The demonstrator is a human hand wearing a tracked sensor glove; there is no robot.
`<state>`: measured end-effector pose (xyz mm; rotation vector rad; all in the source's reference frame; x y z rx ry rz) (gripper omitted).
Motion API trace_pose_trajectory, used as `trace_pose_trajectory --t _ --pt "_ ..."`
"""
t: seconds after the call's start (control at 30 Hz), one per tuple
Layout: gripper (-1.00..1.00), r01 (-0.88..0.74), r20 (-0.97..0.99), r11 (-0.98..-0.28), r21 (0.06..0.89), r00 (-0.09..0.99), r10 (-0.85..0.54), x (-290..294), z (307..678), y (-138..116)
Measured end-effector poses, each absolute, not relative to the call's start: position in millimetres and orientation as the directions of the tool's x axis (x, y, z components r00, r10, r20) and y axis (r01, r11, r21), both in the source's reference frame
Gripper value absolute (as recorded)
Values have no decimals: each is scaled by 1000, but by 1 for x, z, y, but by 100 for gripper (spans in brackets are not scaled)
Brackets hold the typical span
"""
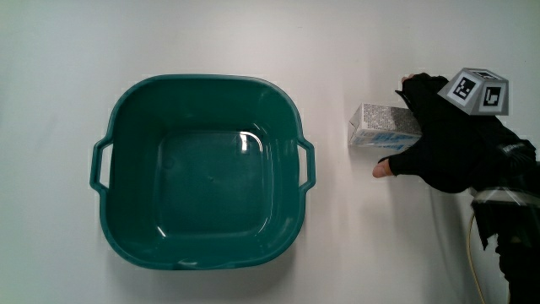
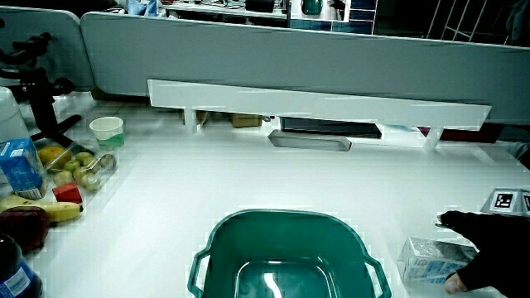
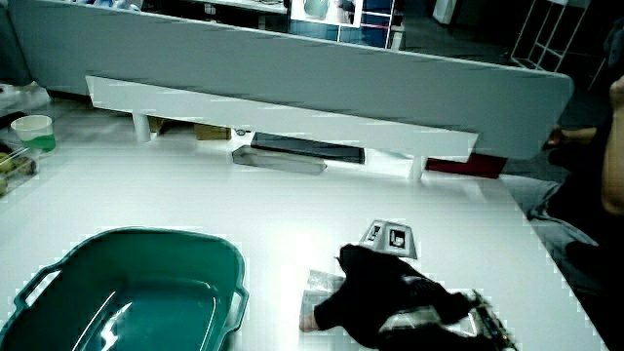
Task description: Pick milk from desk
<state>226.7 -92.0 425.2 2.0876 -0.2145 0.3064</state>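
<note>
A small white and blue milk carton [image 1: 380, 127] lies on its side on the white table, beside the handle of a green basin [image 1: 202, 79]. The gloved hand [image 1: 447, 139] covers one end of the carton, a finger on its farther edge and the thumb on its nearer edge. The carton rests on the table. The patterned cube [image 1: 479, 90] rides on the back of the hand. In both side views the carton [image 2: 424, 261] [image 3: 322, 289] shows partly under the hand [image 2: 497, 248] [image 3: 390, 288], beside the basin [image 2: 281, 213] [image 3: 127, 234].
The basin holds nothing. In a side view, bananas [image 2: 41, 207], other fruit, a blue carton [image 2: 21, 165] and a paper cup [image 2: 107, 129] crowd one table edge. A white shelf [image 2: 315, 103] runs along the low partition. A thin cable [image 1: 472, 253] trails by the forearm.
</note>
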Motion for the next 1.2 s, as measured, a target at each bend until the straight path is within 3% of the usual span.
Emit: trace_pose_trajectory --t 0.37,1.2 --pt "0 -258 275 -499 827 961 -42 223 436 -94" --pt "64 -273 311 -625 732 949 -51 232 432 -97"
